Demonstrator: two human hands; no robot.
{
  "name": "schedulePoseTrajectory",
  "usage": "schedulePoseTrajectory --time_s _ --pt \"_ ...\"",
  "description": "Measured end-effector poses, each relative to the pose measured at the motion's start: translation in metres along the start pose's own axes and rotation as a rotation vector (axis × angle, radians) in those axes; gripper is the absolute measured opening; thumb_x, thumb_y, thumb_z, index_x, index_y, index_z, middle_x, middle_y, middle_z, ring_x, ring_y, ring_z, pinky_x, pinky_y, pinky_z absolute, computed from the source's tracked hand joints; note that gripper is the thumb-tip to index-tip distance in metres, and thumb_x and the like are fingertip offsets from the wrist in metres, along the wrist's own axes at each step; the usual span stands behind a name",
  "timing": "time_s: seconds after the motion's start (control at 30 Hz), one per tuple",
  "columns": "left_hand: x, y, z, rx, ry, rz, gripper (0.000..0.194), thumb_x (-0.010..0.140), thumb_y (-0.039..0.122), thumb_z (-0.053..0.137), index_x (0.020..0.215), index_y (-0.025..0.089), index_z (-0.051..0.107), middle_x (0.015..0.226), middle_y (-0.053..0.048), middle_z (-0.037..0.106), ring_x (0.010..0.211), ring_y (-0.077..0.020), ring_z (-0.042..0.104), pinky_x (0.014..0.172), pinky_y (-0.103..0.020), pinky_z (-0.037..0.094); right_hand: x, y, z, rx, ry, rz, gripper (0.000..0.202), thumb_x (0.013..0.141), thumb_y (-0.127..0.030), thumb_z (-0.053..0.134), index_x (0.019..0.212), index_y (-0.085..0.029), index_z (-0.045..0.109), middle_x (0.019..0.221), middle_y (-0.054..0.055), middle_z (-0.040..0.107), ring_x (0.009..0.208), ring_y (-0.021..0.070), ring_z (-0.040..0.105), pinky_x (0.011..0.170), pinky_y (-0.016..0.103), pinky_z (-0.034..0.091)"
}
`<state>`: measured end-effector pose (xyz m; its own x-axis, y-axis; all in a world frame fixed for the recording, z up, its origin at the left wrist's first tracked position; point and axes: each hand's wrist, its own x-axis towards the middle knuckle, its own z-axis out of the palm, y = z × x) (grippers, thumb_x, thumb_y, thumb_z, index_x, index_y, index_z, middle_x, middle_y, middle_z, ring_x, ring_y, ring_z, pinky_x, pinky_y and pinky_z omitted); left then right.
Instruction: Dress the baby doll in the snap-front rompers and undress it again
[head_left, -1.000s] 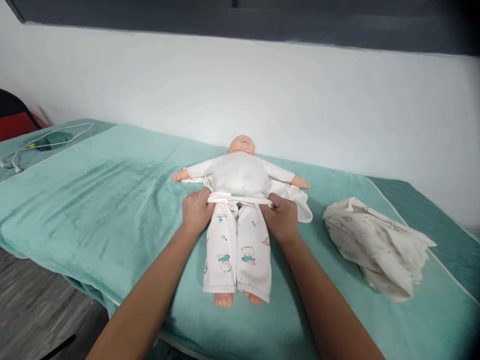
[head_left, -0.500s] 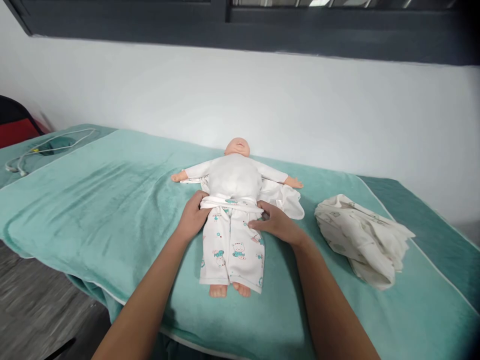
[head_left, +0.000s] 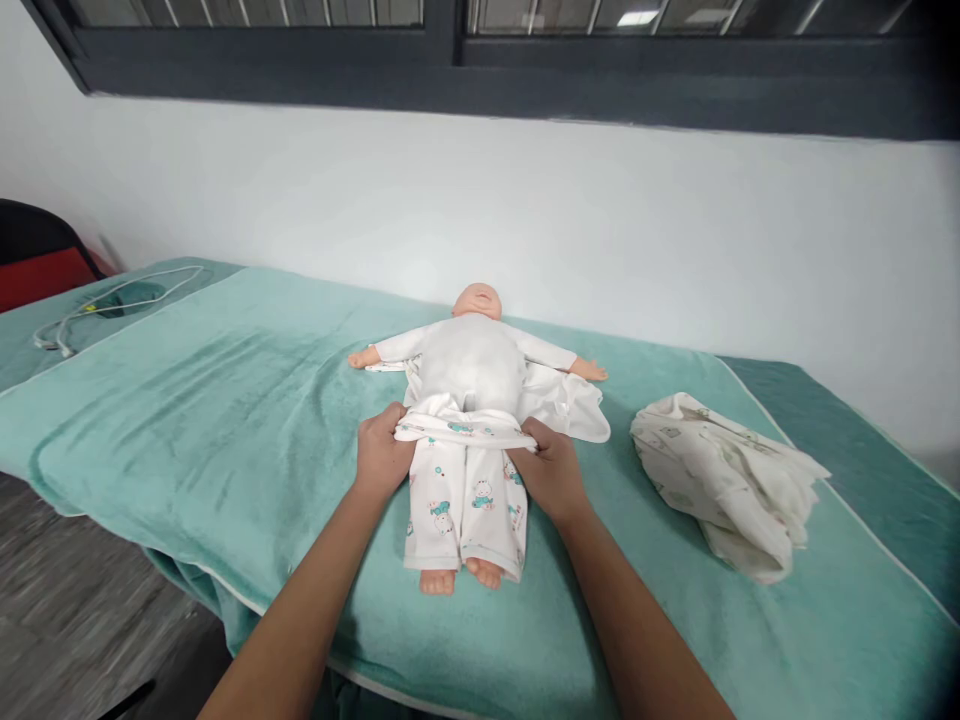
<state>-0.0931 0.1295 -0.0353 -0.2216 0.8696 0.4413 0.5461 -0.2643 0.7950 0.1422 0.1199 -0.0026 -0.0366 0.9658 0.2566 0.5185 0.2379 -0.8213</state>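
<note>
A baby doll (head_left: pixel 471 360) lies on its back, arms spread and feet toward me. White printed pants (head_left: pixel 435 505) cover its legs, and their waistband (head_left: pixel 465 432) is stretched wide across the hips. My left hand (head_left: pixel 382 450) is closed on the waistband's left end. At the right end, my right hand (head_left: pixel 551 462) grips the same band between thumb and fingers. Above the band the doll's pale torso shows. A white shirt (head_left: pixel 566 400) lies spread open under its back, with the arms beside it.
A green blanket (head_left: pixel 225 430) covers the bed. To the right lies a crumpled white printed cloth (head_left: pixel 720 480). A white cord (head_left: pixel 75 325) rests at the far left, near a red and black chair (head_left: pixel 41 270). Behind the bed stands a white wall (head_left: pixel 375 190).
Both hands have taken hold of the waistband's ends and pulled it slightly down and outward, away from the belly. The view has tilted up a little.
</note>
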Motion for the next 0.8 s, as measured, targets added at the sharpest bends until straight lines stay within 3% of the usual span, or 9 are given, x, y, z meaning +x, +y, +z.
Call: schedulePoseTrajectory --time_s 0.1,0.37,0.5,0.67,0.8 --pt "0.004 0.004 -0.001 0.016 -0.046 -0.035 0.0 0.072 0.02 0.053 0.072 0.02 0.053 0.06 0.006 0.051 0.058 -0.0119 0.046 0.059 -0.024 0.033 0.004 0.002 0.002 0.019 0.033 0.026 0.03 0.076 -0.037 0.056 0.061 -0.022 0.034 0.06 -0.004 0.033 0.063 0.013 0.032 0.056 0.026 0.025" --pt "0.009 0.003 -0.001 -0.036 -0.165 -0.135 0.025 0.078 0.023 0.056 0.102 0.021 0.061 0.096 -0.002 0.073 0.085 -0.0202 0.065 0.075 -0.029 0.046 0.012 0.009 0.003 0.043 -0.033 0.076 0.022 0.079 -0.036 0.052 0.064 -0.022 0.042 0.063 -0.004 0.044 0.068 0.0152 0.039 0.061 0.026 0.031" --pt "0.009 0.001 -0.002 -0.18 -0.2 -0.141 0.042 0.076 0.026 0.062 0.117 0.019 0.061 0.117 -0.007 0.071 0.105 -0.023 0.066 0.09 -0.033 0.05 0.015 0.01 0.001 0.133 -0.083 0.051 0.013 0.082 -0.032 0.049 0.074 -0.022 0.05 0.073 -0.002 0.054 0.076 0.0176 0.048 0.068 0.027 0.037" --pt "0.011 0.005 -0.008 -0.298 -0.306 -0.169 0.071 0.078 0.035 0.067 0.145 0.023 0.049 0.146 -0.008 0.056 0.133 -0.0273 0.053 0.109 -0.036 0.044 0.023 0.008 0.0 0.249 -0.082 0.035 0.015 0.082 -0.028 0.049 0.089 -0.022 0.06 0.092 0.001 0.065 0.093 0.021 0.056 0.081 0.03 0.043" --pt "0.013 0.006 -0.008 -0.336 -0.304 -0.197 0.073 0.081 0.038 0.066 0.149 0.025 0.045 0.15 -0.008 0.052 0.136 -0.0272 0.05 0.113 -0.037 0.04 0.029 0.011 0.001 0.289 -0.095 0.02 0.025 0.081 -0.03 0.051 0.1 -0.022 0.066 0.105 0.003 0.07 0.103 0.023 0.058 0.09 0.033 0.044"
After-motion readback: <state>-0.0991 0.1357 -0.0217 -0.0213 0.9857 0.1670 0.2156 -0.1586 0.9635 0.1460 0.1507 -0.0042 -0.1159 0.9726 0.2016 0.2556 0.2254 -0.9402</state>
